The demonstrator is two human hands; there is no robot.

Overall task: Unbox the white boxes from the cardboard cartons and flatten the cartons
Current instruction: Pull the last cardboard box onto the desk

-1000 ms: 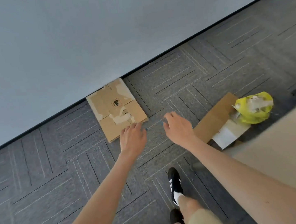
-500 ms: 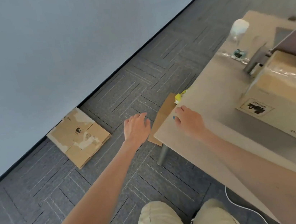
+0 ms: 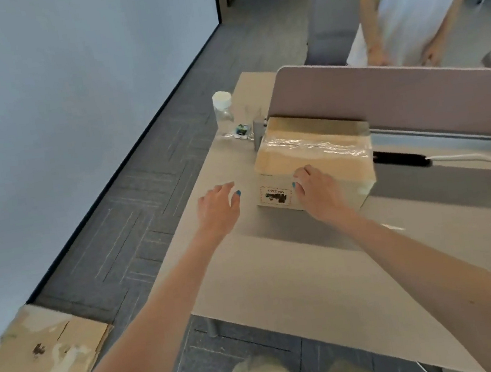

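A sealed cardboard carton (image 3: 323,147) with clear tape across its top stands on the beige desk (image 3: 281,274), against the desk divider. My right hand (image 3: 317,195) rests on the carton's near top edge, fingers spread, not gripping. Just left of the carton my left hand (image 3: 217,208) hovers over the desk, open and empty. A flattened carton (image 3: 43,365) lies on the carpet at lower left by the wall.
A clear jar with a white lid (image 3: 223,112) and small items stand at the desk's far left corner. A mauve divider (image 3: 398,97) runs behind the carton, with a black cable beside it. Another person (image 3: 420,3) and a grey chair (image 3: 334,18) are beyond the divider.
My view swung up from the floor to the desk. Both hands moved from near the flattened carton toward the sealed carton, and my right hand came to rest on it.
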